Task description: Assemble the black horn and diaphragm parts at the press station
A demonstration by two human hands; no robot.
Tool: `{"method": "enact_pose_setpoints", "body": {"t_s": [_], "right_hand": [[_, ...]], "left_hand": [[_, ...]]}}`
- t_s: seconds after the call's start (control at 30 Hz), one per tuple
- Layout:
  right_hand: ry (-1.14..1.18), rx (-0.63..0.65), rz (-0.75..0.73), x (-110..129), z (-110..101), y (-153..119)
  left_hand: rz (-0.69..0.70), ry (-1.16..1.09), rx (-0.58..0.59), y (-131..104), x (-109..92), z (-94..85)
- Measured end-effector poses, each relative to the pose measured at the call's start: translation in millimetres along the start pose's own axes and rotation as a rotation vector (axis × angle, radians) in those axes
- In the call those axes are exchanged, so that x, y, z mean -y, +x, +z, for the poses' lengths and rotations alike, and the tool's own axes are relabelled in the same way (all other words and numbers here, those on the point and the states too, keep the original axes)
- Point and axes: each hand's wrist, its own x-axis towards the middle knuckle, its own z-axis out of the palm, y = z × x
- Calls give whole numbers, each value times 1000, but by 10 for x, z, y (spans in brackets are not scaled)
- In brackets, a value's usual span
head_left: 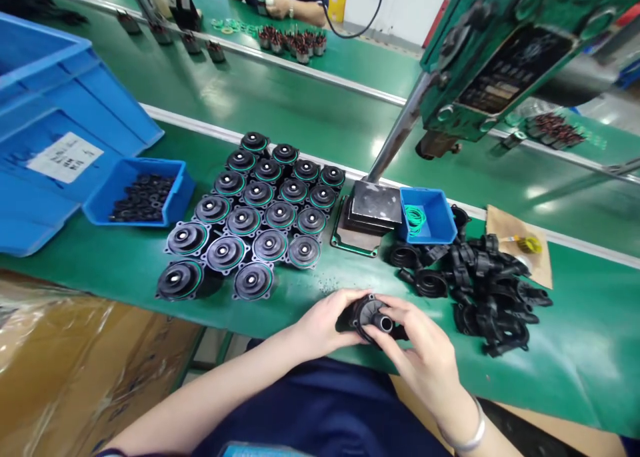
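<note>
At the front edge of the green bench, both hands close around a black pump housing [369, 315] whose short round spout points up towards me. My left hand [327, 323] grips its left side between thumb and fingers. My right hand [417, 337] has thumb and fingers around the spout side. The underside of the housing is hidden. To the left stand rows of round black motor bodies [243, 220] with green sealing rings and pale centre shafts. Loose black pump covers [480, 277] lie heaped to the right.
A green press [505, 63] overhangs the right, its metal base block [373, 207] behind my hands. A blue bin [440, 217] holds green rings; another blue bin [175, 190] holds small black parts. A large blue crate [115, 110] stands left. Across the line, a co-worker's hands [277, 5] work.
</note>
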Motion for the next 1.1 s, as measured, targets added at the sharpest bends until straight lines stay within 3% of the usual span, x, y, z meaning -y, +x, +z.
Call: {"method": "enact_pose_setpoints", "body": {"t_s": [1.1], "right_hand": [[-17, 77, -35, -37, 10, -5]], "left_hand": [[55, 47, 48, 43, -17, -58]]}}
